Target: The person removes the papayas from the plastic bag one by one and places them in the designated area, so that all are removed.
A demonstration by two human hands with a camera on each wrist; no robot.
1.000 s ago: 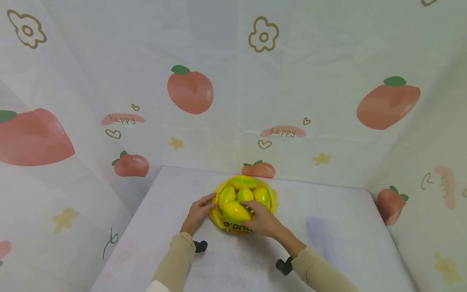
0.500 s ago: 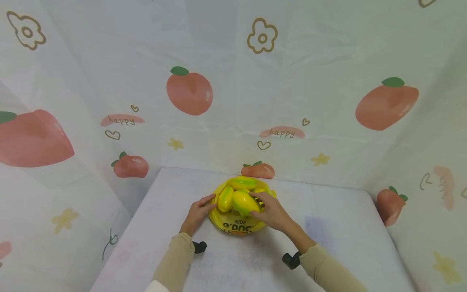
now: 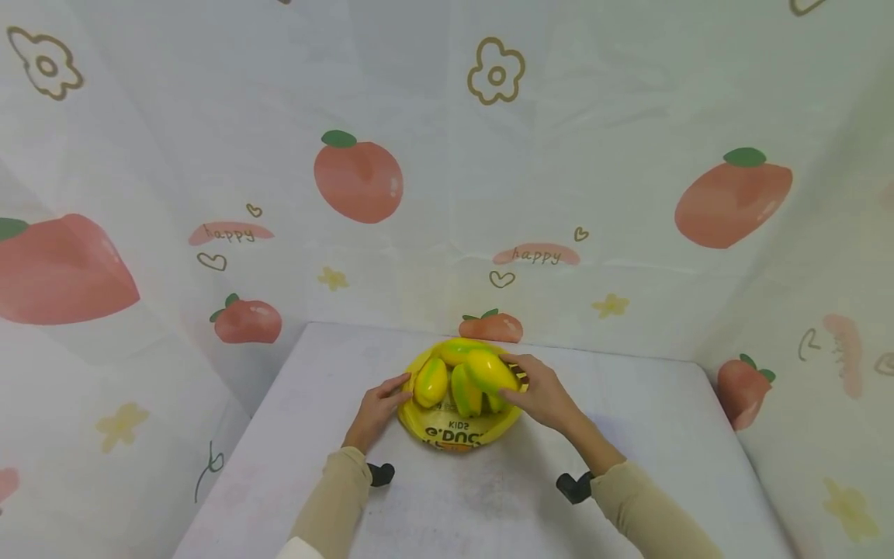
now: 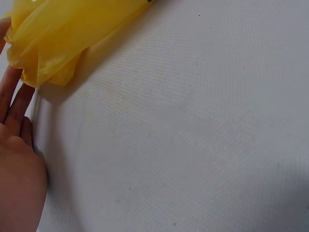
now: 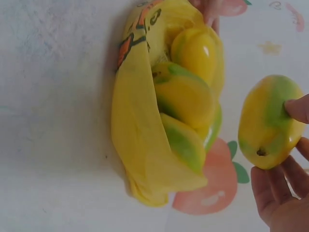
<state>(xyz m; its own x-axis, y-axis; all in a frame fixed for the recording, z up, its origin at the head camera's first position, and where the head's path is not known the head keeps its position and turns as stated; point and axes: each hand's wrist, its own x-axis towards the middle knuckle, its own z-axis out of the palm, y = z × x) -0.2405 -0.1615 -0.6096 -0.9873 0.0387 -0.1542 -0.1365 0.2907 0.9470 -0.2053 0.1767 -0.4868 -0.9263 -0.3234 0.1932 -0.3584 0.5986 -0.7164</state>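
Observation:
A yellow plastic bag (image 3: 419,429) with dark lettering lies on the table, its mouth rolled wide. Several glossy yellow-green mangoes (image 5: 190,94) fill the bag. My right hand (image 3: 546,393) pinches one more mango (image 5: 271,121) between thumb and fingers; the right wrist view shows it apart from the bag, and from the head it overlaps the bag's right side. At the bag's left rim, my left hand (image 3: 377,411) holds the thin plastic between its digits. The left wrist view shows the bag's crumpled edge (image 4: 48,58) at those fingers, the fingertips partly hidden by it.
The white table (image 3: 447,505) meets a printed backdrop (image 3: 594,101) just behind the bag. Backdrop sheets also rise at the left and right sides. Dark wrist-worn devices (image 3: 574,487) stick out by both cuffs.
My right hand has lifted a mango from the front of the bag and carried it right and slightly back. Other mangoes have shifted, baring the bag's lettering. The left hand has stayed at the rim.

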